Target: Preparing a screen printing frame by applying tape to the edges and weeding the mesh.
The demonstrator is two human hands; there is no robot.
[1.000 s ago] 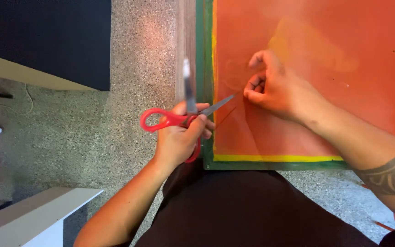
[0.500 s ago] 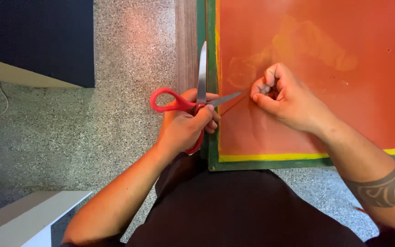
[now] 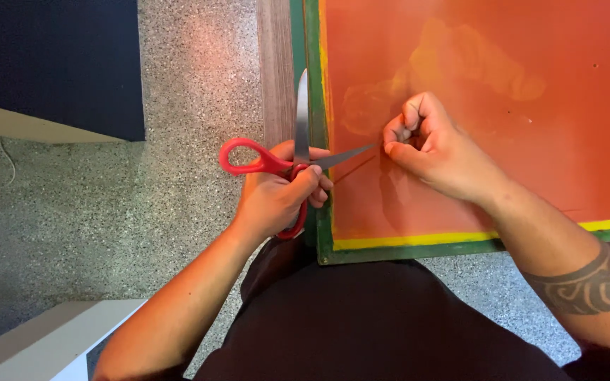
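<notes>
Scissors [image 3: 287,159]: 1 red-handled pair in left hand [image 3: 277,197]; right hand [image 3: 435,152] pinched on 1 thread [image 3: 354,168].

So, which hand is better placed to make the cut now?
Probably the left hand: it grips the red scissors, blades wide open beside the right hand, which pinches something small on the orange board.

Red-handled scissors [image 3: 287,166] with steel blades spread wide open, held at the bench's [image 3: 531,176] left edge near its front corner; one blade points up along the edge, the other aims right over the orange top toward a thin taut thread [image 3: 354,169]
</notes>
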